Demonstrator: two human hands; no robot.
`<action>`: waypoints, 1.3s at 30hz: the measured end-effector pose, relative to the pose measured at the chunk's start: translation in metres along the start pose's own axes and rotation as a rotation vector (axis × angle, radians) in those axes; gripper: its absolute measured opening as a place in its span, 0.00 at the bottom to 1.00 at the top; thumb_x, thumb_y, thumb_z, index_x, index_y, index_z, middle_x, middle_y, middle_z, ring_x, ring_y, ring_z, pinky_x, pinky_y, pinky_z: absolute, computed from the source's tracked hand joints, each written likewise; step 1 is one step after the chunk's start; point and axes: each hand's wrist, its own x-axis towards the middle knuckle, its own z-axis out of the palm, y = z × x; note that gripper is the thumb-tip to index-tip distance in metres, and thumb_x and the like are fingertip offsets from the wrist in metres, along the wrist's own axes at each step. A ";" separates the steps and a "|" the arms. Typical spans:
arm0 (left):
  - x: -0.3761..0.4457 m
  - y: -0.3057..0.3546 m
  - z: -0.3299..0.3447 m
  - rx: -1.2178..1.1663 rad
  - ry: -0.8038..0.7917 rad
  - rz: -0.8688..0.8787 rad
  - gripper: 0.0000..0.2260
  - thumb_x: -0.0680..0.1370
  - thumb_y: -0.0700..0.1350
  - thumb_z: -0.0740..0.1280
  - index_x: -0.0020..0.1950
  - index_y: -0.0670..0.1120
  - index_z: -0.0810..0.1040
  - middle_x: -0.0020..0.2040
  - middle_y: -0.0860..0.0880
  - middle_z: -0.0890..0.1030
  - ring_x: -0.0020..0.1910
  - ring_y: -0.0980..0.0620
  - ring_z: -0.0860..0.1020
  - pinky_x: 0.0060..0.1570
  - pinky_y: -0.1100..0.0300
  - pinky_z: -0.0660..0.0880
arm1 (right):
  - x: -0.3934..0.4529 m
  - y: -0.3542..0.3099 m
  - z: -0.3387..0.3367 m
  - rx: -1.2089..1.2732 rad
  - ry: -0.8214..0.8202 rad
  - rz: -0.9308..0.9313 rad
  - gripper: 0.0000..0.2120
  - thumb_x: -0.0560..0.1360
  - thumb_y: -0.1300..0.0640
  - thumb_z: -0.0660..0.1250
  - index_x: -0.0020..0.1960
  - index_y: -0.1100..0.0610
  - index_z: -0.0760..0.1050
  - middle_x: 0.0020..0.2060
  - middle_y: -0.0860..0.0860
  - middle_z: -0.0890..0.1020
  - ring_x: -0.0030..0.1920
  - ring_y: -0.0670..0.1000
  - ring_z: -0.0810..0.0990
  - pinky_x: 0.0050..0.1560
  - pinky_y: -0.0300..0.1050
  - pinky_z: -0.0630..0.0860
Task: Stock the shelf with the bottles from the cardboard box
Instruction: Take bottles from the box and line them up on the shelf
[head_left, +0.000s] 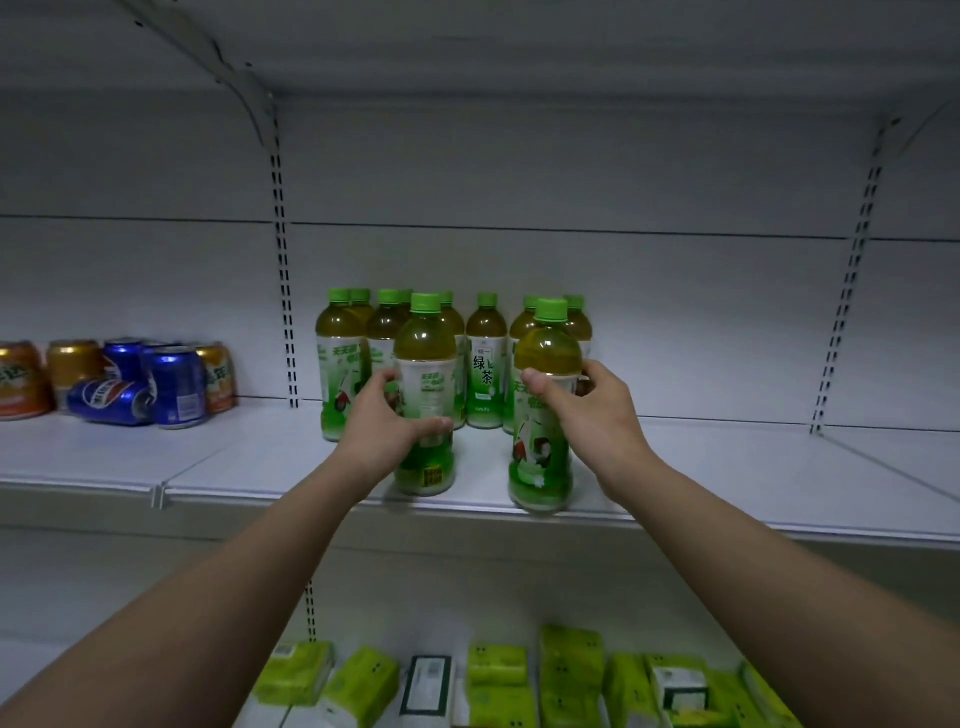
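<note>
Both hands are setting bottles on the shelf (291, 467): the left hand (387, 423) grips one bottle (425, 374) and the right hand (592, 410) grips another (545, 447), both in front of the standing bottle cluster (485, 358). The right one sits at the shelf's front lip, so it likely needs pushing toward the cluster before release. The cardboard box is out of view.

Bare shelf (727, 467) lies open rightward; standing bottles (485, 358) block behind, cans (156, 384) seemingly crowd left.

My left hand (387, 426) covers the label of one green-capped tea bottle (426, 395). Rear bottles (402, 306) hide behind front ones. The orange drink can (18, 382) is cut off at left.
</note>
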 end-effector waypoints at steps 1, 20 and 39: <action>0.001 -0.001 0.001 0.007 -0.005 -0.002 0.34 0.67 0.40 0.77 0.69 0.49 0.67 0.63 0.47 0.77 0.62 0.46 0.77 0.60 0.48 0.75 | 0.002 0.001 0.001 -0.009 -0.009 0.005 0.19 0.70 0.44 0.73 0.58 0.48 0.75 0.54 0.46 0.81 0.55 0.50 0.79 0.58 0.49 0.77; -0.028 -0.012 -0.008 0.285 -0.085 -0.081 0.39 0.69 0.43 0.77 0.74 0.44 0.60 0.66 0.43 0.74 0.63 0.45 0.74 0.63 0.53 0.71 | -0.023 0.017 -0.019 -0.471 -0.258 0.117 0.31 0.73 0.57 0.72 0.71 0.54 0.61 0.65 0.53 0.75 0.62 0.52 0.75 0.59 0.46 0.73; 0.031 -0.048 0.021 0.386 0.055 0.017 0.28 0.72 0.45 0.75 0.67 0.45 0.67 0.65 0.46 0.77 0.63 0.46 0.76 0.63 0.51 0.73 | 0.043 0.077 0.047 -0.623 -0.100 -0.053 0.31 0.72 0.48 0.72 0.70 0.52 0.62 0.67 0.50 0.74 0.66 0.55 0.74 0.64 0.58 0.73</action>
